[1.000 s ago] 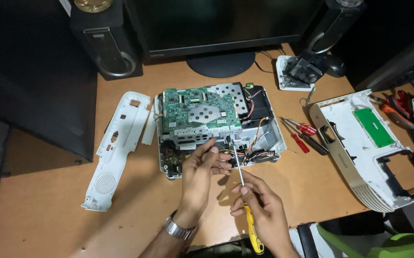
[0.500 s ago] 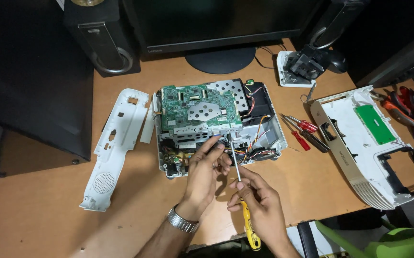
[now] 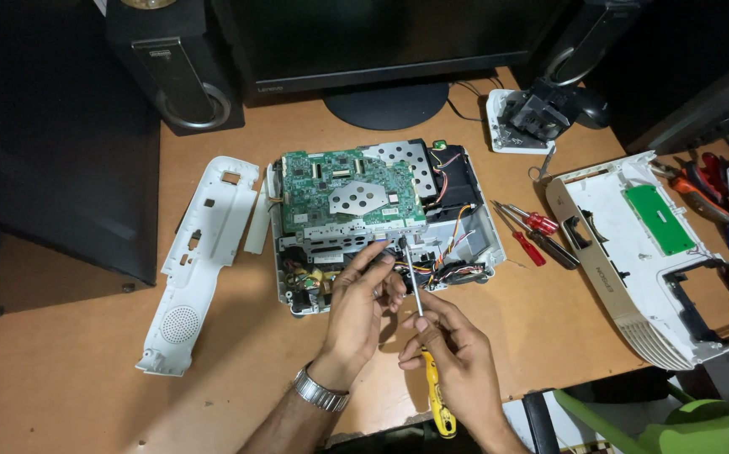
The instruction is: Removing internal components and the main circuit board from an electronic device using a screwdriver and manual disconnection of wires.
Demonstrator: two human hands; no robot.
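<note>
Left of frame: white side panel (image 3: 200,256) flat on tabletop (image 3: 78,370). Centre: opened projector chassis (image 3: 381,223), green circuit board (image 3: 347,192) on top. Left hand (image 3: 360,307) loosely curled, fingertips on chassis front edge. Right hand (image 3: 457,353) closed around yellow-handled screwdriver (image 3: 421,336), tip in chassis. Right: red screwdrivers (image 3: 532,231), white top cover (image 3: 659,252).

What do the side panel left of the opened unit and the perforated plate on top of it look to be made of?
Side panel: looks like moulded white plastic, matt, with cut-outs and a round perforated grille. Perforated plate: apparently thin sheet metal, dull silver with rows of small holes, beside the green circuit board.
</note>
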